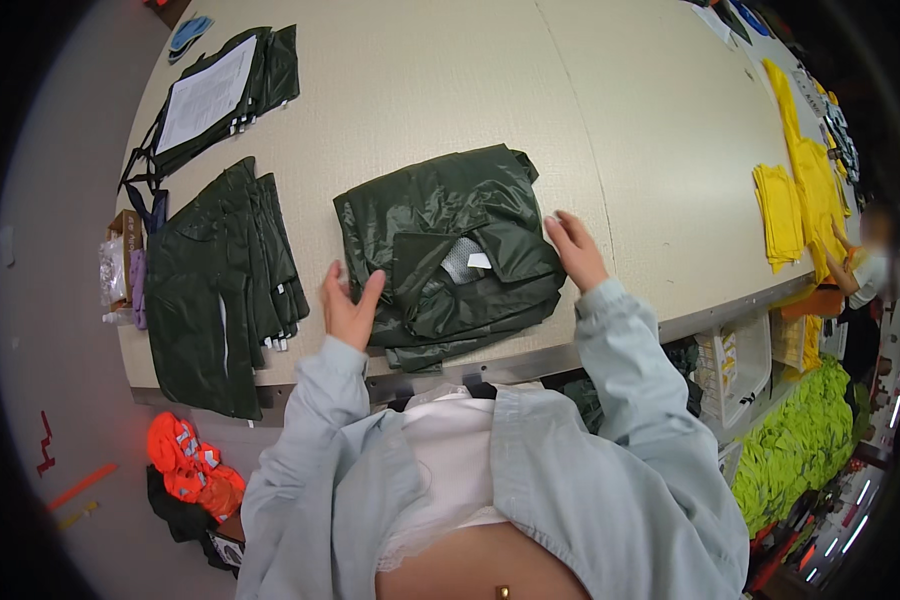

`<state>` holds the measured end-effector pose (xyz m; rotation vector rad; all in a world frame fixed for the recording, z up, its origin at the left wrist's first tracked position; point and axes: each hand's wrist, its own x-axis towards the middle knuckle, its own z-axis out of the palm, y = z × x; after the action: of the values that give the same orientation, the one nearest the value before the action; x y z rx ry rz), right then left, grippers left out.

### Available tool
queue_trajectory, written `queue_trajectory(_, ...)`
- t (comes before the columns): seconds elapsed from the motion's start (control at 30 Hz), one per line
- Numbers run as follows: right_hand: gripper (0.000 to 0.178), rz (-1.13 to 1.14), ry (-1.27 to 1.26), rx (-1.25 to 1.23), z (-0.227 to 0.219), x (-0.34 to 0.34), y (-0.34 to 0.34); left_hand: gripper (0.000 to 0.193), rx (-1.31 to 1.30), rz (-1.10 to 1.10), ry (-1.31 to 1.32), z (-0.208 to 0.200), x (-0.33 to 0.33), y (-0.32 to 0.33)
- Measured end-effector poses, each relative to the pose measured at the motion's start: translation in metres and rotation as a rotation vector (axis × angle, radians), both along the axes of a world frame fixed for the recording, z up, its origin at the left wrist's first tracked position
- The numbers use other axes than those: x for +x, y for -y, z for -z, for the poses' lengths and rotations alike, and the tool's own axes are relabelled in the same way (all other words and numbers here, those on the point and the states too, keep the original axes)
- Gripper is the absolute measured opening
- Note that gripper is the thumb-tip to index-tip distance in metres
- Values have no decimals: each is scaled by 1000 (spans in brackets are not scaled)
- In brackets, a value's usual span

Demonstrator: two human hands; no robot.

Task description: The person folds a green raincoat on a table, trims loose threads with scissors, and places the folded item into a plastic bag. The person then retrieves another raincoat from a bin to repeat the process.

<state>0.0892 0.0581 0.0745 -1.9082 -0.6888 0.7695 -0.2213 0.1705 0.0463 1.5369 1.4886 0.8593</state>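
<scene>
A folded dark green jacket (435, 195) with a shiny surface lies in front of me near the table's front edge. Its collar faces me, and grey mesh lining with a white label (479, 261) shows in the neck opening. At the jacket's left side rests my left hand (350, 308), thumb and fingers apart, the thumb touching the fabric. My right hand (576, 250) is by the right side, its fingers stretched out next to the collar end. Neither hand grips anything.
Stacked dark green garments (210, 290) lie to the left, with a paper sheet (208, 95) on another pile behind. Yellow garments (778, 215) are on the table's right, where another person (865, 265) works. Below are orange clothing (192, 465), a white basket (735, 365) and a lime-green heap (795, 440).
</scene>
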Motion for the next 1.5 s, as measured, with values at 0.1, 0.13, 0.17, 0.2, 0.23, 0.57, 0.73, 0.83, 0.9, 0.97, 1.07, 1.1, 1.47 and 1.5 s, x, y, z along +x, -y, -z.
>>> queue_trajectory(0.1, 60, 17, -350, -58, 19, -12, -8, 60, -94, 218, -7, -4, 17, -1)
queue_trajectory(0.13, 61, 25, -374, 5, 19, -15, -3, 53, -235, 246, 223, -13, 19, 1)
queue_trajectory(0.17, 64, 31, -408, 61, 14, -23, 2, 50, -364, 193, 395, -18, 21, 5)
queue_trajectory(0.2, 66, 6, -404, 82, 17, -29, 9, 47, -486, 139, 570, -20, 22, 7)
queue_trajectory(0.23, 68, -17, -399, 104, 22, -33, 17, 45, -606, 83, 746, -21, 21, 8)
queue_trajectory(0.57, 87, -83, -286, -115, -19, 26, -56, 73, -42, 499, 33, 67, -1, 30)
queue_trajectory(0.73, 67, -169, -233, 4, 33, 26, -91, 70, -266, 588, 258, 81, 3, 25)
queue_trajectory(0.83, 46, -173, -578, -167, 30, 35, -100, 69, -305, 574, 250, 66, 2, 25)
queue_trajectory(0.9, 44, -153, -511, -167, 17, 33, -105, 67, -243, 560, 186, 57, 7, 21)
queue_trajectory(0.97, 51, -195, -422, -54, 33, 37, -98, 70, -132, 423, -93, 34, 7, 25)
queue_trajectory(1.07, 74, -120, 482, -229, 49, 25, -78, 83, 153, 193, -263, 8, 11, 39)
queue_trajectory(1.1, 81, -98, 419, -287, 42, 17, -74, 84, 32, 184, -130, 19, 5, 44)
queue_trajectory(1.47, 71, -128, -453, -143, 20, -5, -42, 53, -1110, 9, 947, -4, -5, 33)
queue_trajectory(1.5, 75, -196, -428, -98, 18, -6, -42, 54, -1136, -30, 891, -8, 0, 31)
